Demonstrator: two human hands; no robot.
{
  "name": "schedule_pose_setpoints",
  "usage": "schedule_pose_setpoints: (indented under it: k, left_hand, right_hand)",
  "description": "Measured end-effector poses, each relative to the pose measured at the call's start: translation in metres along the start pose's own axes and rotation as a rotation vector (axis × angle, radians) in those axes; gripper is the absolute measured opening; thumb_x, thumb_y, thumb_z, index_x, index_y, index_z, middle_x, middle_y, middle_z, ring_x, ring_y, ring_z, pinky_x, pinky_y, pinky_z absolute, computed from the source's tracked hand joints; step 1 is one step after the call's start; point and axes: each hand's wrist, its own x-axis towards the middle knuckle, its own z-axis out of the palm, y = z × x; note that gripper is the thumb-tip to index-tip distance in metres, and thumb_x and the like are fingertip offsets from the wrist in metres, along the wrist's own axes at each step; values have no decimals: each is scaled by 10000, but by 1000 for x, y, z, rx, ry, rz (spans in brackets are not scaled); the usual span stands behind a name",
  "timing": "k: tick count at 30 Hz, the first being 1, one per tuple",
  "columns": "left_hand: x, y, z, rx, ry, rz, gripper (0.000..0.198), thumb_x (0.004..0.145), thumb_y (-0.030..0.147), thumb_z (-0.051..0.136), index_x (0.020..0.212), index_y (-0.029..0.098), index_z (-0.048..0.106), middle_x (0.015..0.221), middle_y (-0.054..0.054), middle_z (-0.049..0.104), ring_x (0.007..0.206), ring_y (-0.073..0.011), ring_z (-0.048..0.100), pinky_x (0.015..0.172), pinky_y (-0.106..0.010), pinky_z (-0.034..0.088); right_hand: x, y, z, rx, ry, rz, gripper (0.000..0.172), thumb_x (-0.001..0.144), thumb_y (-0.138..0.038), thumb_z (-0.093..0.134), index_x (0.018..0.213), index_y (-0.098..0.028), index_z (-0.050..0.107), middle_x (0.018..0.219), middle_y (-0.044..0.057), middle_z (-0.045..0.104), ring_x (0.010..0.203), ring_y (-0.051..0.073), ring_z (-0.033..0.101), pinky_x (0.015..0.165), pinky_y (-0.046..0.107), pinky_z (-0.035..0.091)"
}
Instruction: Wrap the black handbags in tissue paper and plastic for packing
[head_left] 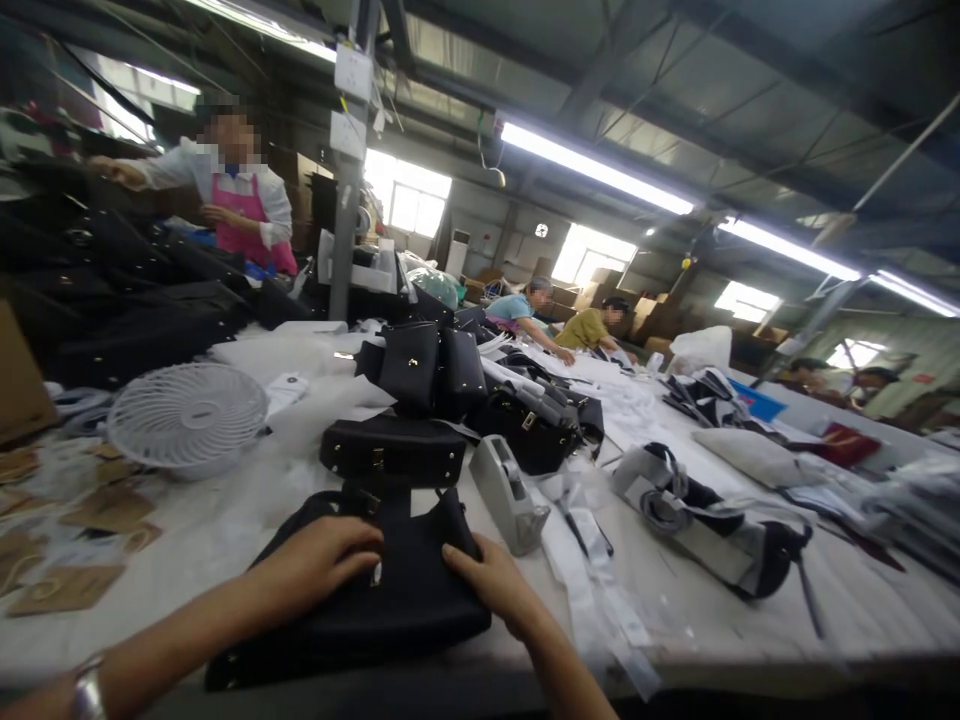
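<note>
A black leather handbag [409,590] lies in front of me at the table's near edge, with gold-coloured metal fittings. Across its left side rests my left hand [330,560], fingers stretched over the leather and thumb apart, close to the metal clasp [376,574]. My right hand [495,580] grips the bag's right upper edge, thumb on top; its other fingers are mostly hidden behind. Just beyond lies another black handbag [394,455] with gold feet on its end. To the right of the bag stands a grey tape dispenser [510,495].
A white fan [187,415] and brown tags [67,590] lie to the left. Black bags [420,365] pile up behind. A grey-and-black wrapped bag [697,520] lies right, past clear plastic strips [600,580]. A co-worker in a pink apron [247,210] stands beyond; others work farther back.
</note>
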Motion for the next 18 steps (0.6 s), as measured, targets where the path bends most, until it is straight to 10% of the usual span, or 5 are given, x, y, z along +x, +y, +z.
schedule_pose_setpoints:
  k: [5,9,18]
  left_hand:
    - [-21,-20,31,-121,37,-79,413,1013,420,407,1237,286,727,1186,-43,762,1111,-245,700,997,-327,523]
    - [-17,-21,30,-138,-21,7,291,949,403,599,1176,296,747,1101,-23,765,994,-209,725,908,-279,556]
    - [-6,-13,32,370,136,424,180,854,75,654,938,228,699,967,4,703,787,-133,700,655,-179,507]
  right_hand:
    - [-24,-15,21,-344,199,-364,514,907,-417,655,1402,-289,601,1502,72,552,1476,334,378,1259,525,213]
    - [-41,3,57,-563,123,-712,490,912,-493,675,1371,-330,620,1368,21,677,1299,327,596,1231,539,296]
    - [-4,46,94,-460,710,-1155,479,1021,-581,388,1063,-253,734,920,25,821,796,240,777,931,371,555]
